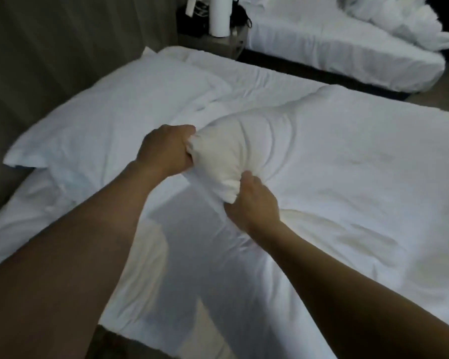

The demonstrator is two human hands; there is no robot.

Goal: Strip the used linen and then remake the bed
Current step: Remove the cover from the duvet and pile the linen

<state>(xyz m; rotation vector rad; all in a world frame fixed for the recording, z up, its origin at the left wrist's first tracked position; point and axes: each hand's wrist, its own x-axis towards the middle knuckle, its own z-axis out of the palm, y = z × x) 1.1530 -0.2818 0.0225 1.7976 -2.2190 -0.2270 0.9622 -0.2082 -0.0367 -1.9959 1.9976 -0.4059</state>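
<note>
Duvet corner (226, 156) gripped between left hand (166, 149) and right hand (252, 203).

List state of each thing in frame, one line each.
left hand: grips the end of the pillow
right hand: grips the pillow's lower corner, fingers curled into the fabric
pillow: bunched at the gripped end, otherwise lying on the bed
second pillow: flat at the head of the bed
far bed: linen heaped on top

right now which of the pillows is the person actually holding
The bunched pillow mid-bed: the left hand and right hand both grip its near end. The flat pillow by the headboard lies untouched, as does the pile on the far bed.
</note>
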